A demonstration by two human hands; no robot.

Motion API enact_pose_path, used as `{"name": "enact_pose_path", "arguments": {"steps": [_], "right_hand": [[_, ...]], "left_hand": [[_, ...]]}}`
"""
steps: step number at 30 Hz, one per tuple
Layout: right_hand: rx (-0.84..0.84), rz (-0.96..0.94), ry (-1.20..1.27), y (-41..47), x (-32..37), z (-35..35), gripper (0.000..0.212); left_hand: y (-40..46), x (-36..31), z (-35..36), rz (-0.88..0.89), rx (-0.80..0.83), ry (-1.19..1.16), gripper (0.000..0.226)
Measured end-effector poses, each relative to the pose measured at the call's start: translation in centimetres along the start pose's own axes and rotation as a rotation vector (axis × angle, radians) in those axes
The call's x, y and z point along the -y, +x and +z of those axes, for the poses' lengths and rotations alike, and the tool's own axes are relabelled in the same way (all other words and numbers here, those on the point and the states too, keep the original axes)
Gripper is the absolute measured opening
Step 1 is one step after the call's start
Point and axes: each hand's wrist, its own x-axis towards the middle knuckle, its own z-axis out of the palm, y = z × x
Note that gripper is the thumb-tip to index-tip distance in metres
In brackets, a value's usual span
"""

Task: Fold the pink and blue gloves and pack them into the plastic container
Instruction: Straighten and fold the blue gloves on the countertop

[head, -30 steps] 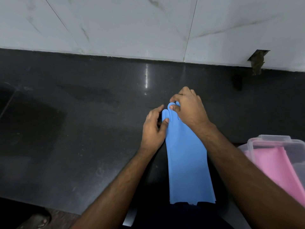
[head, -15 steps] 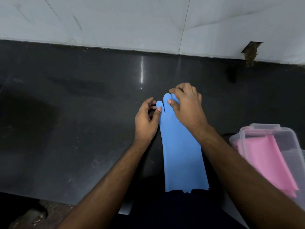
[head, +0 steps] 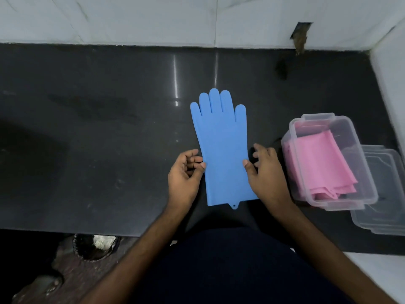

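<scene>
A blue glove [head: 221,148] lies flat on the black counter [head: 98,139], its fingers spread and pointing toward the wall, its cuff near me. My left hand [head: 186,174] sits at the glove's left edge, fingers loosely curled and the thumb tip touching the edge. On the other side, my right hand [head: 265,172] touches the right edge with its thumb, its fingers relaxed beside the glove. Neither hand grips it. A folded pink glove [head: 320,165] lies inside the clear plastic container [head: 315,119] to the right.
A clear lid [head: 385,218] lies on the counter partly under and to the right of the container. White tiled wall [head: 153,18] runs along the back and the right corner. The counter's front edge is just before my body.
Both hands have left the glove's fingertips and drawn back to its middle edges. The glove's fingers, bunched together before, now lie spread flat.
</scene>
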Motion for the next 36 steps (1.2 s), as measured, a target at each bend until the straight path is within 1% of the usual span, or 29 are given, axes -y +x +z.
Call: {"name": "enact_pose_path", "arguments": {"steps": [4, 7, 13, 17, 20, 23, 30, 34, 36], "right_hand": [[-0.044, 0.004, 0.062, 0.6, 0.2, -0.1, 0.018], [-0.047, 0.03, 0.064, 1.1, 0.4, -0.2, 0.008], [-0.069, 0.058, 0.028, 1.2, -0.1, -0.4, 0.009], [-0.04, -0.021, 0.004, 1.1, -0.3, -0.3, 0.009], [-0.043, -0.036, 0.027, 0.9, -0.5, -0.1, 0.008], [-0.054, -0.034, 0.036, 0.7, -0.8, 0.2, 0.008], [-0.065, -0.05, 0.031, 0.6, -1.1, 0.2, 0.011], [-0.035, -0.057, 0.023, -0.3, -1.1, -0.2, 0.021], [-0.03, -0.061, 0.002, -1.5, -1.5, -0.5, 0.02]], "left_hand": [[-0.1, -0.8, 0.6, -0.03, -0.014, -0.008, 0.022], [0.2, -0.9, 0.9, -0.029, -0.041, 0.038, 0.017], [-0.3, -0.7, 0.9, 0.132, -0.016, 0.235, 0.02], [-0.6, -0.5, 1.0, 0.19, -0.008, 0.314, 0.022], [-0.4, -0.4, 0.8, 0.194, -0.03, 0.323, 0.021], [-0.1, -0.4, 0.8, 0.156, -0.063, 0.296, 0.023], [-0.1, -0.1, 0.8, 0.155, -0.056, 0.332, 0.02], [-0.5, -0.4, 0.8, 0.149, -0.058, 0.338, 0.019], [-1.1, -0.7, 0.6, 0.148, -0.051, 0.333, 0.023]]}}
